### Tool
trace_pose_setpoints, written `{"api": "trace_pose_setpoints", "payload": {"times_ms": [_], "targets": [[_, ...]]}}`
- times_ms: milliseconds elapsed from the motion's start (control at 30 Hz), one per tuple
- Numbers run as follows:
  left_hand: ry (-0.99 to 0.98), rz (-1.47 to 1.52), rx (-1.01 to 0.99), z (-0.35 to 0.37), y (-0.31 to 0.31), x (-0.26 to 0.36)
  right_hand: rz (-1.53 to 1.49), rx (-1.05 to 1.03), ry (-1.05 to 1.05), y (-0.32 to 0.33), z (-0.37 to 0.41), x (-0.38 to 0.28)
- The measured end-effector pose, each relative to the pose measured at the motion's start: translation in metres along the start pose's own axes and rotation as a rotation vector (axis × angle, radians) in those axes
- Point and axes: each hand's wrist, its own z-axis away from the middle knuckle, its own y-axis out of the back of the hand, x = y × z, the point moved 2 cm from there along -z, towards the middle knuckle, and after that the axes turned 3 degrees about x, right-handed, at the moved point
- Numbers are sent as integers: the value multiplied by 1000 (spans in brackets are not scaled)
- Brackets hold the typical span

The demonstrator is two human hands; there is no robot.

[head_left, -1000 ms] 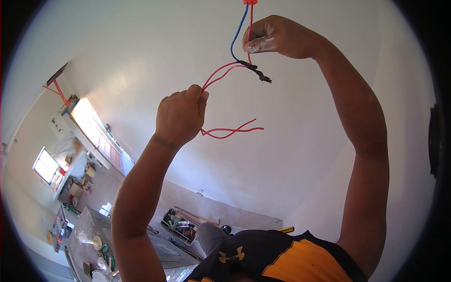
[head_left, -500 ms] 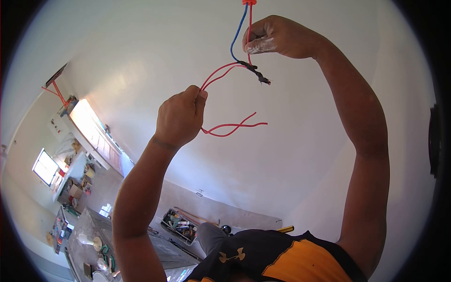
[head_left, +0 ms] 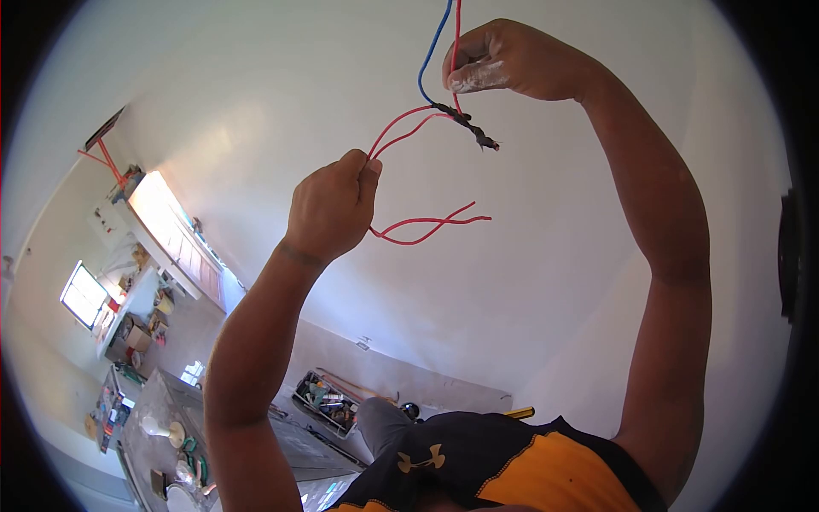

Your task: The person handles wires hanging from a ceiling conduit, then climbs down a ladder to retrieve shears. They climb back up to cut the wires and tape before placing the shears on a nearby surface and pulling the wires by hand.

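Two red wires [head_left: 415, 127] pass through my left hand [head_left: 334, 205], which is closed around them; their loose ends [head_left: 435, 224] stick out below it, crossing each other. At the upper right, my right hand [head_left: 512, 61], with white powder on its thumb, pinches the red wire [head_left: 457, 34] that hangs from above. Beside that wire hangs a blue wire [head_left: 434, 44]. All of them meet at a joint wrapped in black tape [head_left: 465, 124], just below my right fingertips, with its tip pointing down to the right.
Below stands a grey table [head_left: 153, 427] with a white bulb [head_left: 155, 427] and green-handled tools [head_left: 189, 452]. A crate of tools [head_left: 326, 403] is on the floor. At the left are a bright doorway [head_left: 166, 213], a window [head_left: 84, 295] and orange conduits [head_left: 109, 160].
The taped joint and hanging wires have shifted slightly up in view, and the orange piece at the top has left the frame. Both hands have moved slightly right, keeping their holds.
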Motion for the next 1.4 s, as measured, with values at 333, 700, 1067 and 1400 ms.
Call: {"api": "trace_pose_setpoints", "payload": {"times_ms": [333,700,1067,1400], "targets": [[-19,-15,50,0,-2,-6,39,38,13,2,4,5],[-10,82,34,7,3,-12,24,27,-2,-1,2,-3],[19,91,-5,7,2,-10,-2,-3,-5,1,5,-3],[-15,43,1,6,1,-9,-6,0,-4,0,7,-2]]}}
